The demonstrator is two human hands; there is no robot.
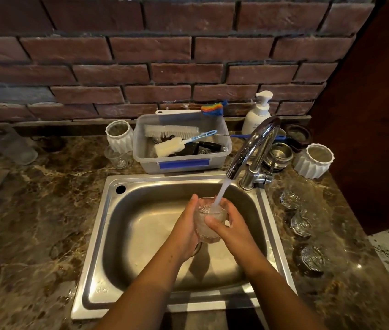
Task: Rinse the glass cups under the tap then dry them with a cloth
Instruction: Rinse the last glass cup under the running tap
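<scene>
A clear glass cup [209, 216] is held upright over the steel sink [107, 234], gripped from both sides. My left hand [185, 232] wraps its left side and my right hand [232, 228] its right side. Water streams from the chrome tap [251, 148] straight into the cup, which looks nearly full. Three more clear glass cups stand on the counter to the right of the sink: one [291, 198], one [301, 225] and one [312, 258]. No cloth shows anywhere in view.
Behind the sink sits a plastic box [181, 163] of brushes, with a small glass [117, 158] and a white ribbed jar [119, 136] to its left. A soap pump bottle [257, 115], steel cups [279, 153] and another white jar [313, 160] stand by the tap. Brick wall behind.
</scene>
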